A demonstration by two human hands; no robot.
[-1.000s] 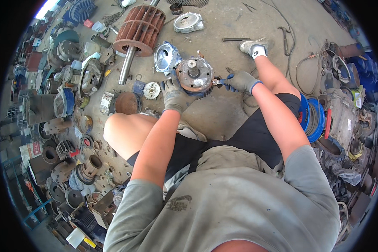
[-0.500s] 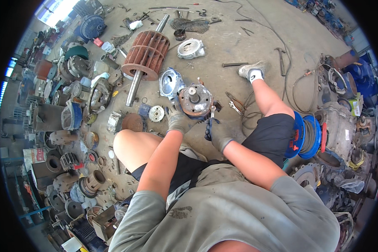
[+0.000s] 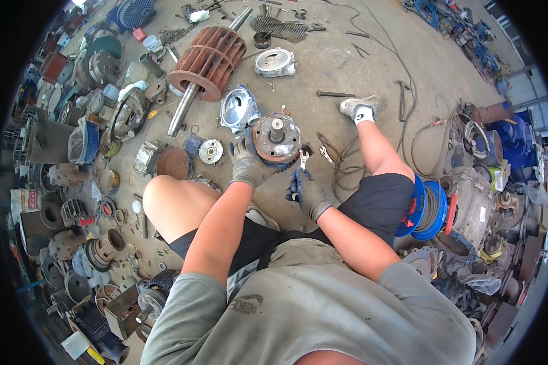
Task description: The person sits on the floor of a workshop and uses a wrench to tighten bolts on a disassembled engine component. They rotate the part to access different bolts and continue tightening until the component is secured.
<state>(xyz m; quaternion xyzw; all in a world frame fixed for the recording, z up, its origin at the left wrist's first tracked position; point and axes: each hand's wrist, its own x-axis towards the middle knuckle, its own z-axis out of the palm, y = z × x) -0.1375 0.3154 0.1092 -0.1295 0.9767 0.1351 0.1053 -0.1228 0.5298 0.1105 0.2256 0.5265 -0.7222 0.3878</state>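
Note:
A round, worn metal motor [image 3: 276, 139] stands on the floor between my legs, its shaft stub pointing up. My gloved left hand [image 3: 246, 163] lies against its left side, fingers spread and stretched upward. In my gloved right hand [image 3: 310, 193] is a wrench [image 3: 304, 159], gripped with the fingers wrapped round its handle. The wrench's jaw reaches a small dark part at the motor's right edge; whether it sits on a nut or bolt there is too small to tell. Beside the motor, at the upper left, rests a silvery-blue end cover [image 3: 238, 109].
Beyond stands a rusty rotor [image 3: 208, 64] with a long shaft, and another metal cover [image 3: 274, 62]. Pliers [image 3: 327, 146] and a hammer [image 3: 402, 100] lie to the right, near a cable reel [image 3: 429, 210]. A small disc [image 3: 210, 151] and a rusty plate [image 3: 175, 163] lie left. Motor parts crowd both sides.
The whole view has shifted, so the scene sits slightly further left. My right hand stays closed on the wrench at the motor's edge; my left hand remains against the motor's side.

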